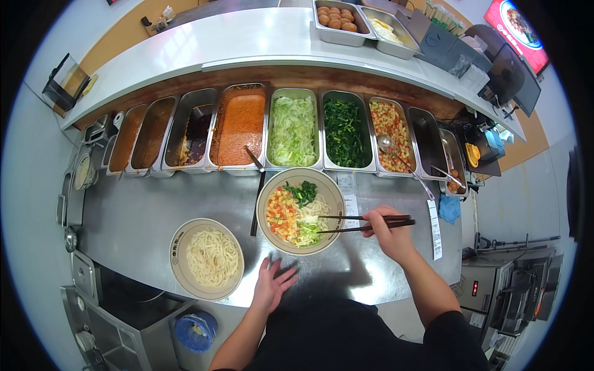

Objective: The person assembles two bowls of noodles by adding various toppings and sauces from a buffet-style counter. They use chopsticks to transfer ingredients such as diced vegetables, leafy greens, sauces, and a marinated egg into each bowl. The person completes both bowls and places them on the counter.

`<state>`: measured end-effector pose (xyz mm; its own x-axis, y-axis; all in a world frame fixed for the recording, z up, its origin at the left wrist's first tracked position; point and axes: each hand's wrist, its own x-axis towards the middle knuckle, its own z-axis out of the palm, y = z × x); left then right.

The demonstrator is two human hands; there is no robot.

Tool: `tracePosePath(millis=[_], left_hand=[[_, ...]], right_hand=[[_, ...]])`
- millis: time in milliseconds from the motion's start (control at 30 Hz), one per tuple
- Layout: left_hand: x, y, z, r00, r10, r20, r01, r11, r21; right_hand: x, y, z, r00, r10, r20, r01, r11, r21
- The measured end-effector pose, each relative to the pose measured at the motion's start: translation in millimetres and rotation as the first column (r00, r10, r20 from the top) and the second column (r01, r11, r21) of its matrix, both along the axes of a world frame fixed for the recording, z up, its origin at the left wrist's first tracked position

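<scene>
My right hand [388, 234] grips a pair of dark chopsticks [365, 224], their tips in a bowl of noodles [337, 191] at the middle of the counter. Diced red and yellow vegetables, dark chopped greens and shredded pale cabbage lie on the noodles there. Some cabbage sits at the chopstick tips. My left hand [272, 283] is open with spread fingers, just below that bowl's near rim and holding nothing. To its left stands a second bowl [179, 272] with plain noodles only.
Behind the bowls runs a row of metal pans: brown sauces, orange sauce [241, 127], shredded cabbage [292, 130], chopped greens [344, 133] and diced vegetables [396, 123] with a ladle [405, 162]. Paper receipts [435, 232] lie at right. A blue-lined bin [197, 331] stands below left.
</scene>
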<state>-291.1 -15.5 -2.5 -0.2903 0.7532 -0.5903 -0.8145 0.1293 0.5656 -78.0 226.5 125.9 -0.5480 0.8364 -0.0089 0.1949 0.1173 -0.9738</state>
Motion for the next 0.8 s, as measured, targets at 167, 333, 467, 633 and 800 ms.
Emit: tracePosePath(millis=[167,333,467,633,800], left_hand=[[-4.2,-91.1,-2.5,0.945,0.328,0.003,-0.327,0.942,-0.075],[-52.1,-119.8,1.4,0.845,0.534,-0.039,-0.533,0.846,0.028],[-84.2,-120.9,-4.7,0.901,0.433,-0.032,-0.426,0.895,0.129],[-97.4,-107.0,3.9,0.867,0.494,-0.062,-0.486,0.867,0.113],[-139.0,-96.9,1.2,0.835,0.544,-0.083,-0.536,0.838,0.104]], right_hand=[[-8.8,-10.5,28.1,0.998,-0.049,-0.027,0.049,0.999,-0.004],[-27.0,-12.4,39.9,0.987,-0.124,-0.102,0.128,0.991,0.039],[-51.4,-20.4,47.1,0.955,-0.196,-0.223,0.188,0.980,-0.059],[-60.0,-0.5,34.9,0.892,-0.308,-0.331,0.284,0.951,-0.118],[-36.2,20.3,32.6,0.816,-0.466,-0.343,0.455,0.883,-0.116]])
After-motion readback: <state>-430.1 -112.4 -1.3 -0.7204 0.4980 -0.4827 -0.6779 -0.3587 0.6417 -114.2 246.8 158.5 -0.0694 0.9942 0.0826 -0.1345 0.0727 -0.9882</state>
